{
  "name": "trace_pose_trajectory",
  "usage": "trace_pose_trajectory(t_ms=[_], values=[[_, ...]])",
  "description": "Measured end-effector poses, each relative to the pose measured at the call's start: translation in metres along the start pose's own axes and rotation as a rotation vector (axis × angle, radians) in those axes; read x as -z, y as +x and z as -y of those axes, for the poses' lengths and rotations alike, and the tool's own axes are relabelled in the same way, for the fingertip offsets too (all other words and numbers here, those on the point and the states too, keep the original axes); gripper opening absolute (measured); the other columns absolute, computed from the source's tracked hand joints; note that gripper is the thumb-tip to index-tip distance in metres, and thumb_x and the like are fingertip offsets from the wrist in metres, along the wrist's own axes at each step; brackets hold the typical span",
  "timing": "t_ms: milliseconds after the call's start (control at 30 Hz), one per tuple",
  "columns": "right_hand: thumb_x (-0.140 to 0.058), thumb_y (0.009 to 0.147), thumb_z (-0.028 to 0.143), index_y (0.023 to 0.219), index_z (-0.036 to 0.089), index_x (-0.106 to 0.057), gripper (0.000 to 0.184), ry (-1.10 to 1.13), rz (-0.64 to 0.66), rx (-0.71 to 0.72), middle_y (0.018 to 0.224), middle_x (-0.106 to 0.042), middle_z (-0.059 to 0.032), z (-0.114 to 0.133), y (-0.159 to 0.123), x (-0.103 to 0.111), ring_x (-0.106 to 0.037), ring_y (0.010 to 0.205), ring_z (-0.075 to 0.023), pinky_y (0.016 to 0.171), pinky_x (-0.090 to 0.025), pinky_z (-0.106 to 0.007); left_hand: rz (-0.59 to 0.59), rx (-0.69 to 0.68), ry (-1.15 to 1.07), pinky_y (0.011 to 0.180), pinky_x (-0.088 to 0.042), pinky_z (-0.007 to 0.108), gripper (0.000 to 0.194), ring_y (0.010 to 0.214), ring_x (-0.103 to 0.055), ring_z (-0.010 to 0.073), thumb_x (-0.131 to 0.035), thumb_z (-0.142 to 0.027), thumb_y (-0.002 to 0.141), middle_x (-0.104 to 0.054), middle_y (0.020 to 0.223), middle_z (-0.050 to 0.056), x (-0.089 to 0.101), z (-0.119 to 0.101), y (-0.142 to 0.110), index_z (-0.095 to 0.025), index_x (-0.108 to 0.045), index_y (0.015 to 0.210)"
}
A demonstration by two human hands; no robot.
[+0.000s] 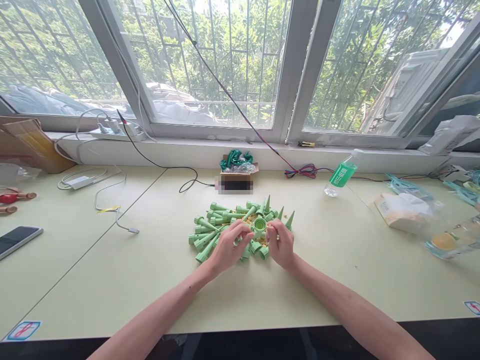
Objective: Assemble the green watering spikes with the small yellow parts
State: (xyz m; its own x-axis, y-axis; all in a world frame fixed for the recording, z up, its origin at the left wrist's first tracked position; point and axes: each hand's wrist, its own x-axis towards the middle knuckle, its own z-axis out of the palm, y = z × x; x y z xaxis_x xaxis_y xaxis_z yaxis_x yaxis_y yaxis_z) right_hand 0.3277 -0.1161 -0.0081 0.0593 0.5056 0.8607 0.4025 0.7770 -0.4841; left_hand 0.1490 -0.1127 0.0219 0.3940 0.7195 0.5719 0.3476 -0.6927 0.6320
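A heap of light green plastic watering spikes (205,239), with ribbed caps and tapered tips, lies on the table in front of me. Among them are small tan pieces whose kind I cannot make out. At the right of the heap, my left hand (231,245) is closed, its thumb and fingertips at the edge of a green plastic piece (260,225) with a round open top facing up. Close by on the other side, my right hand (281,244) has its fingers curled in a pinch. Whatever it pinches is too small or hidden to name.
Behind the heap stand a small box (240,169) with green wrapping and a blurred-out dark device. A water bottle (342,172) and a tissue pack (403,211) are to the right. A phone (18,241) and white cable (98,197) lie on the left.
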Motion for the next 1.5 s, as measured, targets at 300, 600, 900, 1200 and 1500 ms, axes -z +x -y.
trace_pose_trajectory(t_ms=[300,600,900,1200,1500], values=[[-0.04,0.101,0.017,0.099,0.02,-0.056,0.016,-0.056,0.081,0.113,0.072,-0.056,-0.0008,0.004,0.002,0.002,-0.05,0.055,-0.0105,0.048,-0.039,-0.023,0.126,0.183,-0.272,0.055,-0.04,0.026,0.071,0.057,-0.048,0.013,-0.022,-0.056,0.102,-0.047,0.057,0.002,-0.001,-0.004,-0.001,-0.015,-0.066,0.066],[-0.043,0.099,0.014,0.105,0.021,-0.058,0.018,0.002,0.181,0.166,0.078,-0.062,-0.0027,0.005,0.004,0.002,-0.057,0.063,-0.0122,0.052,-0.043,-0.023,0.198,0.375,-0.489,0.045,-0.029,0.024,0.066,0.05,-0.031,0.0087,-0.026,-0.067,0.096,-0.041,0.059,0.0,0.006,-0.009,0.005,-0.014,-0.056,0.071],[-0.04,0.1,0.017,0.096,0.021,-0.056,0.017,0.004,0.184,0.093,0.071,-0.052,-0.0003,0.004,0.007,0.006,-0.045,0.055,-0.0113,0.05,-0.037,-0.023,0.263,0.255,-0.44,0.052,-0.044,0.022,0.046,0.068,-0.049,0.0121,-0.046,-0.053,0.096,-0.059,0.106,0.01,0.011,-0.005,0.004,-0.02,-0.065,0.12],[-0.039,0.102,0.019,0.081,0.02,-0.052,0.024,-0.097,0.182,0.051,0.063,-0.048,0.0027,-0.004,0.002,0.002,-0.04,0.051,-0.0093,0.048,-0.031,-0.023,0.183,0.008,-0.033,0.053,-0.048,0.02,0.043,0.065,-0.05,0.008,-0.05,-0.034,0.099,-0.056,0.118,0.01,0.004,0.007,-0.005,-0.031,-0.05,0.142],[-0.043,0.101,0.018,0.091,0.019,-0.058,0.018,-0.116,0.11,0.046,0.07,-0.058,-0.0004,0.0,0.006,0.001,-0.049,0.056,-0.0097,0.052,-0.04,-0.022,0.017,-0.048,0.029,0.06,-0.05,0.023,0.038,0.064,-0.054,0.0062,-0.049,-0.025,0.099,-0.054,0.12,0.008,-0.002,0.009,-0.004,-0.03,-0.053,0.137]])
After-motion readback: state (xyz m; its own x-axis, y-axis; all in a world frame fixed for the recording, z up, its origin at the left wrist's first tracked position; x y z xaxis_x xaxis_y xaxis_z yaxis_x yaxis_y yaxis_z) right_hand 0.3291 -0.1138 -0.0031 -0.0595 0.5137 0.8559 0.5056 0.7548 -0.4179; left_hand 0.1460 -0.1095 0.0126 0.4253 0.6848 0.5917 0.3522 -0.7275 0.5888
